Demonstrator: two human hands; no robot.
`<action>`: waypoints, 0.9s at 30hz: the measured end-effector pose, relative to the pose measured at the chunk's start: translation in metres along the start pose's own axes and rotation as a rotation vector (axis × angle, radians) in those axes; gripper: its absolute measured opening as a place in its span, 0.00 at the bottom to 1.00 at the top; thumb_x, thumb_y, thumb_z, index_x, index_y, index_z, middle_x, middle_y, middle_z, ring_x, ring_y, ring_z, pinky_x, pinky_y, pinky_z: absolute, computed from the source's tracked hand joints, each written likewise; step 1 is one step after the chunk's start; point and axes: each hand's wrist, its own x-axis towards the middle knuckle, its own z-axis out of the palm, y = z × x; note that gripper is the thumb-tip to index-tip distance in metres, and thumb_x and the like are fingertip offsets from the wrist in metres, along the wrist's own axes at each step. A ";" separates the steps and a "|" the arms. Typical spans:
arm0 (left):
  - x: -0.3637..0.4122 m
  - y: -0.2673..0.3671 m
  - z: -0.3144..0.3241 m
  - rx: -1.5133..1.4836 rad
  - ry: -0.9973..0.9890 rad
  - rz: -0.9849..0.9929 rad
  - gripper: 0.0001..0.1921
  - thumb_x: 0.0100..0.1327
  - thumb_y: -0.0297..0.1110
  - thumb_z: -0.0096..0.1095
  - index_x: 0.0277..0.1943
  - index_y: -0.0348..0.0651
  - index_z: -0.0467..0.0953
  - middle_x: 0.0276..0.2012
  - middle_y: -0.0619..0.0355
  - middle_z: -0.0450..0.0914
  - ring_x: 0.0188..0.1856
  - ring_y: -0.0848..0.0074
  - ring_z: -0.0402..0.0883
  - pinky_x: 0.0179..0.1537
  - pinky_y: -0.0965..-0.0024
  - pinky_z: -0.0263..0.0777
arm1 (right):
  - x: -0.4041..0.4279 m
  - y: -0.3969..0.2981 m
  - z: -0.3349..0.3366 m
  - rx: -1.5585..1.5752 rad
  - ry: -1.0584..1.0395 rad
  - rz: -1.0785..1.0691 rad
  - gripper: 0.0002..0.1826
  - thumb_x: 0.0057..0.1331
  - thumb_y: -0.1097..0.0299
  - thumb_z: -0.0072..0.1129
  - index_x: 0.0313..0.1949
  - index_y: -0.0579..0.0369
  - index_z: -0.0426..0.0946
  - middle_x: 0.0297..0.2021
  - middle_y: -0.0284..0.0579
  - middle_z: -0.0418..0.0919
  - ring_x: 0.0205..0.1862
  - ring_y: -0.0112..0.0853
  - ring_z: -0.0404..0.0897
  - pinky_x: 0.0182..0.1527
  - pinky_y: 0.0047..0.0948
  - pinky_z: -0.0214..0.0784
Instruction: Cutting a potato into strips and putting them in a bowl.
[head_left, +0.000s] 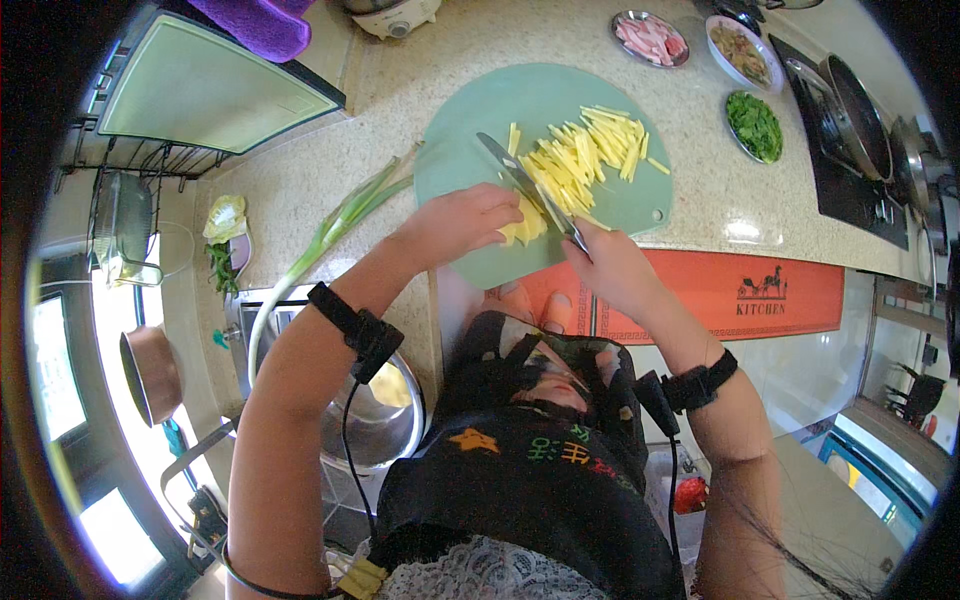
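Observation:
A round green cutting board (480, 105) lies on the counter before me. My right hand (611, 259) grips a kitchen knife (499, 153), whose blade points up and left across the board. Left of the blade, my left hand (465, 225) rests its bent fingers on a stack of pale yellow slices, probably potato (529, 226). Some slices are hidden beneath the fingers. To the right of the blade is a heap of yellow cut strips (577, 157), with a few stray strips around it.
A long green onion (330, 225) lies left of the board, reaching over the sink. At the upper right are a plate of sliced meat (651, 39), a bowl of food (739, 52), a dish of chopped greens (754, 127) and a black cooktop (825, 176). A metal basin (405, 435) sits at lower left.

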 end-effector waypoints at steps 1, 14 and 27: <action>0.001 0.000 0.003 -0.001 0.000 0.001 0.19 0.62 0.40 0.58 0.54 0.44 0.72 0.54 0.52 0.72 0.59 0.61 0.70 0.57 0.62 0.69 | -0.004 -0.001 -0.001 0.001 0.000 0.023 0.11 0.67 0.65 0.50 0.39 0.62 0.68 0.27 0.63 0.76 0.32 0.58 0.77 0.34 0.52 0.68; 0.006 0.004 0.011 0.017 0.090 0.001 0.13 0.60 0.33 0.55 0.49 0.45 0.73 0.48 0.60 0.74 0.53 0.66 0.74 0.49 0.67 0.74 | -0.022 -0.020 0.003 -0.156 -0.089 0.109 0.12 0.69 0.65 0.45 0.43 0.63 0.67 0.24 0.63 0.76 0.29 0.57 0.77 0.33 0.53 0.69; 0.005 -0.001 0.015 -0.085 0.007 -0.097 0.13 0.65 0.38 0.54 0.50 0.45 0.75 0.53 0.55 0.75 0.56 0.62 0.73 0.56 0.64 0.70 | -0.009 -0.015 0.007 -0.084 -0.114 0.099 0.12 0.67 0.67 0.44 0.45 0.63 0.63 0.28 0.65 0.77 0.33 0.59 0.78 0.37 0.54 0.69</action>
